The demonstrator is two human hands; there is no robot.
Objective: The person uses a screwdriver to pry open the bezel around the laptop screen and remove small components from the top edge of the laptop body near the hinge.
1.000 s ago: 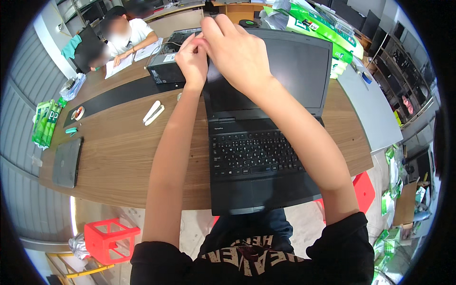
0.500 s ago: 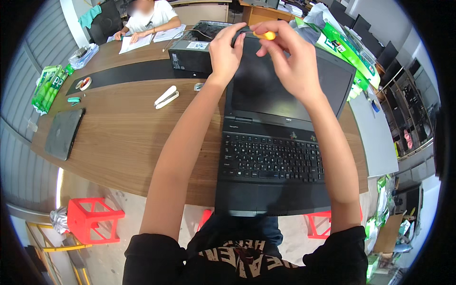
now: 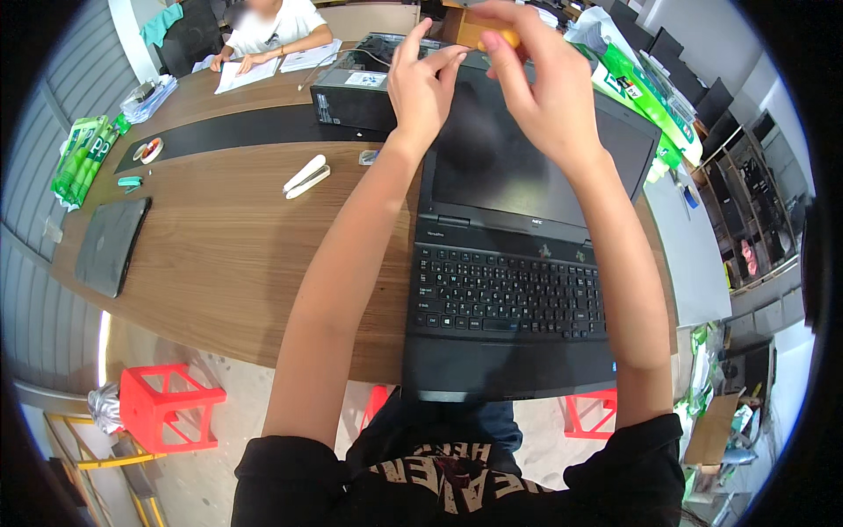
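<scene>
An open black laptop (image 3: 514, 351) lies before me, its lid raised behind the keyboard. Over the lid's upper part, my right hand (image 3: 553, 101) is closed on a screwdriver-like tool with a yellow-orange handle (image 3: 500, 39); its working end cannot be made out. My left hand (image 3: 421, 92) is beside the lid's upper left corner, fingers apart, one pointing up and another reaching toward the tool. I cannot tell whether it touches anything. A black desktop computer case (image 3: 351, 104) stands just left of this hand, with exposed parts at its far side and a thin cable (image 3: 329, 61).
A white stapler (image 3: 307, 177), a tape roll (image 3: 152, 150), a small teal stapler (image 3: 130, 183) and a closed dark laptop (image 3: 114, 246) lie to the left. Green packages (image 3: 645, 92) border the right side. A person (image 3: 272, 35) sits across the table with papers. Red stools (image 3: 167, 404) stand below.
My left hand's index finger has lifted and its fingers have spread. My right hand has moved slightly up and right with the yellow-handled tool. The whole view has shifted a little.
</scene>
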